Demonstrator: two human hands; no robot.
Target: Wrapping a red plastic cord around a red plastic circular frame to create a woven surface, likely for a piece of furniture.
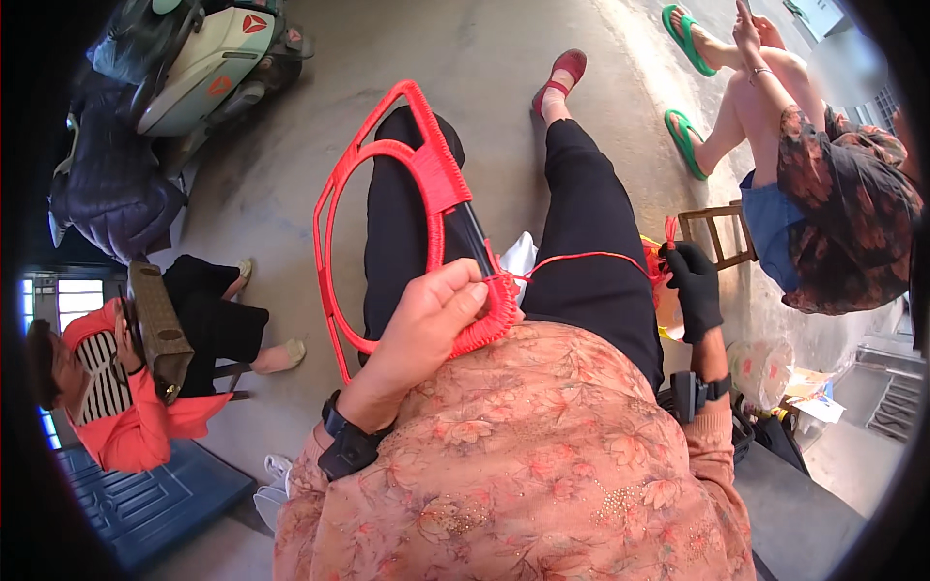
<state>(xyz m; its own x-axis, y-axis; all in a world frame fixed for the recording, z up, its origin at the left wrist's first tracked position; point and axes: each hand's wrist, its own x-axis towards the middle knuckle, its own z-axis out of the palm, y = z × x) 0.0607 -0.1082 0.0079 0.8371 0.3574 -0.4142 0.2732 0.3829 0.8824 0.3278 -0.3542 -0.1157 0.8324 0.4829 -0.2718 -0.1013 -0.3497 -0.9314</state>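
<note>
We've got left hand [436, 315] clamped on red-wrapped frame [444, 182], thumb and fingers pinching lower corner, frame up over our black trousers [593, 203]. Right hand [694, 290] (black glove [699, 312] on that one, btw) has fingers closed on red cord [591, 255], stretched across from frame. Further out we see red shoe [570, 66], seated person [843, 208] in green flip-flops [684, 145] off right, scooter [199, 92] upper left.

Possibly a garage; concrete floor [494, 87], parked scooter [205, 77]
</note>
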